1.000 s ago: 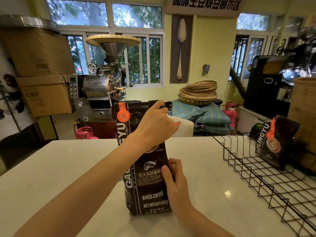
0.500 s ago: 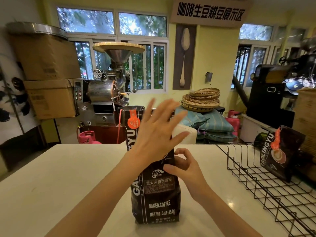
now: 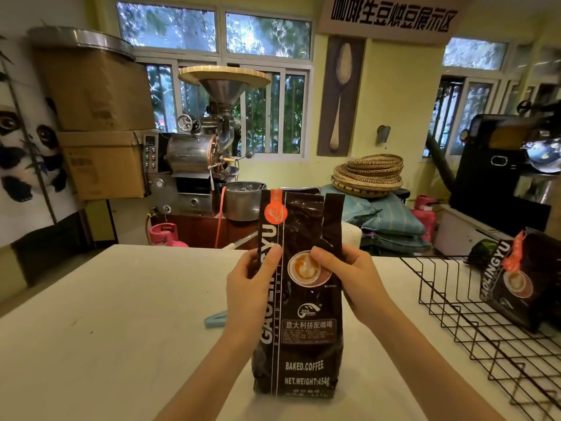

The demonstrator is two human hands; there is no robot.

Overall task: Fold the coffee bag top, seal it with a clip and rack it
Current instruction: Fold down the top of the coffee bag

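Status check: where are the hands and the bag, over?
Left hand and right hand grip coffee bag at mid-height. Bag upright on table, top unfolded. Blue clip loose behind left wrist. Wire rack on right, nothing blocking.

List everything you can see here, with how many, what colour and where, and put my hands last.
coffee bag: one, black with orange label, upright on the table, top open and unfolded
second coffee bag: one, black, leaning in the wire rack
wire rack: one, black, right side of the table
clip: one, light blue, on the table behind the left hand, partly hidden
table: one, white
coffee roaster: one, silver, behind the table
cardboard boxes: two, brown, stacked at left
woven trays: a stack, tan, at the back
gas bottle: one, pink, on the floor
left hand: grip on the bag's left edge
right hand: grip on the bag's right edge
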